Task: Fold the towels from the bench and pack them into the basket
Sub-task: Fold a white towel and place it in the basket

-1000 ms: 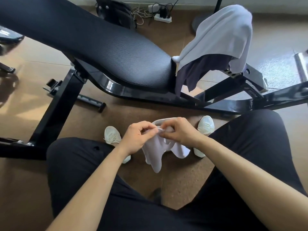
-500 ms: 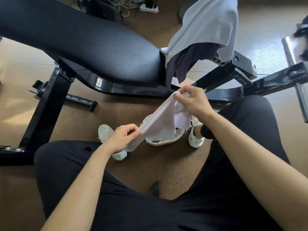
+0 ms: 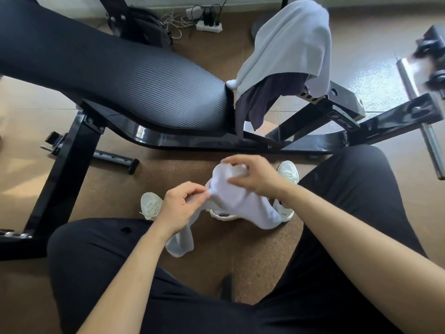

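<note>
**White towel held over the knees beside a weight bench**

A small white cloth towel (image 3: 237, 196) hangs between a seated person's two hands, above the brown floor (image 3: 115, 189) and between the knees in black trousers (image 3: 337, 237). The left hand (image 3: 184, 207) pinches one edge between thumb and fingertips, and a loose end droops below the wrist. The right hand (image 3: 252, 175) grips the bunched upper part from above, fingers curled over the fabric. Two white sneakers (image 3: 150, 205) show on the floor under the cloth. Just beyond stands a black padded weight bench (image 3: 125, 78) on a glossy black steel frame. A pale grey towel (image 3: 289, 49) is draped over the bench's far end, on top of a dark purple cloth (image 3: 262, 102) that hangs beneath it. A white power strip (image 3: 209, 26) with plugged cables lies by the wall.
</note>
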